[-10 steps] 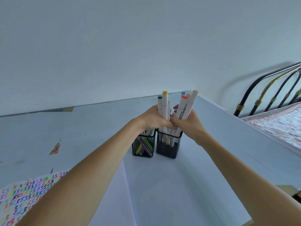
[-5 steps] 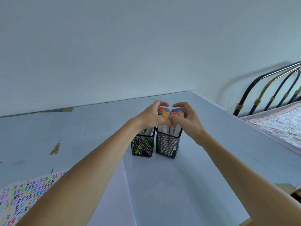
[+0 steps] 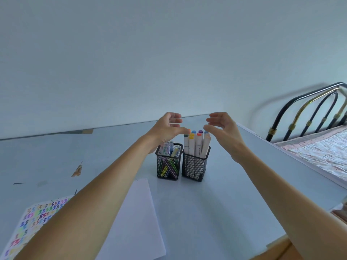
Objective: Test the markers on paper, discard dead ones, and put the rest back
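1. At far left on your worktop [image 3: 216,212] lies a sheet covered in coloured test squiggles [image 3: 35,220], with a blank white paper [image 3: 137,226] beside it.
2. Your left hand [image 3: 165,129] hovers above the left mesh cup [image 3: 169,162] of slim pens, fingers loosely curved and holding nothing.
3. The white markers [image 3: 195,145] stand upright in the right mesh cup [image 3: 195,167], which touches the left cup.
4. Your right hand [image 3: 223,128] hovers just beside the marker caps, fingers spread and empty.
5. A bed frame [image 3: 308,109] stands at far right.

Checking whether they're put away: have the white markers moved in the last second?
Yes. The white markers dropped down into the right mesh cup; both hands have let go.
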